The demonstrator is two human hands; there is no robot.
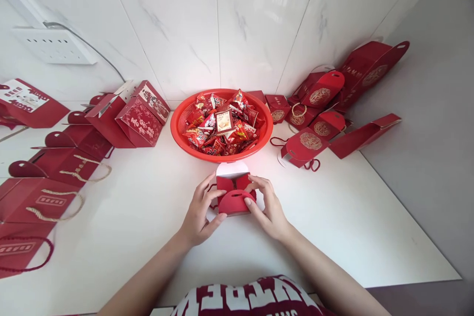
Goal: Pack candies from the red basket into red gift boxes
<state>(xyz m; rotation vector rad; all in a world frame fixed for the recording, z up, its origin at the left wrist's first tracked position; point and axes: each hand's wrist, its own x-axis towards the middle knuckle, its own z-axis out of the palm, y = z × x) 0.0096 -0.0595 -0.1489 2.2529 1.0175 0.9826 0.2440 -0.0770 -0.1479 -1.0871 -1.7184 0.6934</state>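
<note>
A small red gift box (237, 202) stands on the white table in front of me, its lid flaps apart. The near flap is rounded with a slot, while the far one tilts back and shows its white inside. My left hand (202, 210) grips the box's left side, thumb at the near edge and fingertips on the side flap. At the right, my right hand (268, 207) pinches the near flap with the thumb, its fingers reaching over the right side flap. A dark red cord shows beside the box. Just behind it sits a red plastic basket (177, 140) full of wrapped snacks (224, 123).
Red gift boxes (77, 158), several with rope handles, line the left side. More red boxes (314, 98) cluster at the back right against the grey wall. A socket panel (55, 47) with a cable is on the tiled wall. The white table (333, 227) ends at the right.
</note>
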